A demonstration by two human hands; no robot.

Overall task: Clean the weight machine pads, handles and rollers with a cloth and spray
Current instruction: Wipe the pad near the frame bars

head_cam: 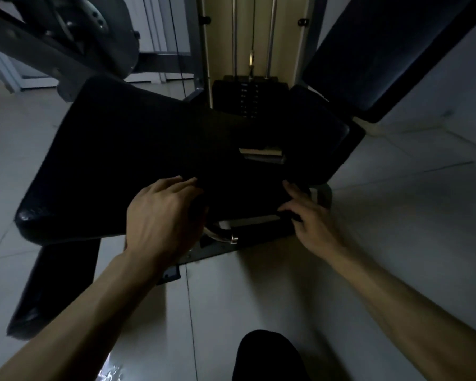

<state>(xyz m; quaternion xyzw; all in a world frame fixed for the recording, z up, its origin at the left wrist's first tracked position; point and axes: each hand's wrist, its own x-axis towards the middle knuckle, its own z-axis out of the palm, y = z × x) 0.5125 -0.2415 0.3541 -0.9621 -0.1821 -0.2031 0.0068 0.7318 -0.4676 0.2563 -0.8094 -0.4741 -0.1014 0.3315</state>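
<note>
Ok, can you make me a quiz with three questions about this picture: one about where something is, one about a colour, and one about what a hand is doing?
1. Where is the weight stack?
A. behind the seat pad, top middle
B. hanging from the ceiling
C. in a hand

2. What colour is the handle grip?
A. red
B. black
C. white

3. How is the left hand?
A. balled in a fist
B. holding a bottle
C. fingers stretched out on the seat pad

Answers: 1 A, it sits between the rods beyond the pad; 2 B, the grip looks black; 3 C, its straight fingers lie on the pad's edge.
</note>
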